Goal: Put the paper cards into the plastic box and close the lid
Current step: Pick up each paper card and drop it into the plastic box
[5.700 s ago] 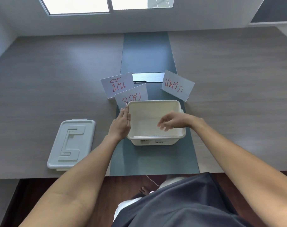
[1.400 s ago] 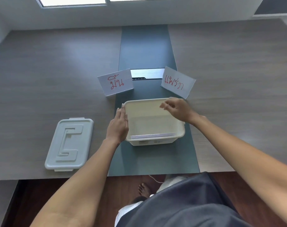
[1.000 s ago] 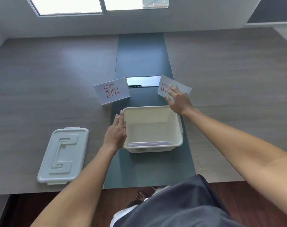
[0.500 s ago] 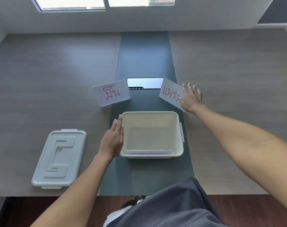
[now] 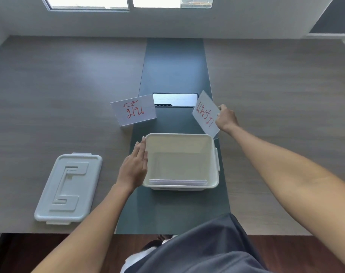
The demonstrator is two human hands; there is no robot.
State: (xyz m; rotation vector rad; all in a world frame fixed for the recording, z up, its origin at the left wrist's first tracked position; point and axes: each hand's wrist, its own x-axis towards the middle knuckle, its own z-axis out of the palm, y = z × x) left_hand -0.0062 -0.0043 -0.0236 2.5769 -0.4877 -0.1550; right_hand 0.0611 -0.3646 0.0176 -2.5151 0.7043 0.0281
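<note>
An open white plastic box [image 5: 212, 160] stands on the table's dark centre strip, with a thin stack of white cards [image 5: 177, 182] leaning against its near wall inside. My left hand [image 5: 133, 167] rests flat against the box's left side. My right hand [image 5: 226, 119] pinches the right edge of a white card with red writing [image 5: 205, 115], tilted up off the table just beyond the box's far right corner. A second red-lettered card [image 5: 134, 112] lies flat beyond the box's far left corner. The box's grey lid [image 5: 69, 189] lies on the table to the left.
A metal cable hatch [image 5: 175, 99] is set into the dark strip [image 5: 173, 66] between the two cards. The wooden table [image 5: 276, 91] reaches to a wall under windows; its near edge runs just behind my dark-clothed lap.
My right hand reached from the box to the right card, laid its fingers on it, and has now gripped its edge and tilted it up. One card that lay behind the box has gone inside.
</note>
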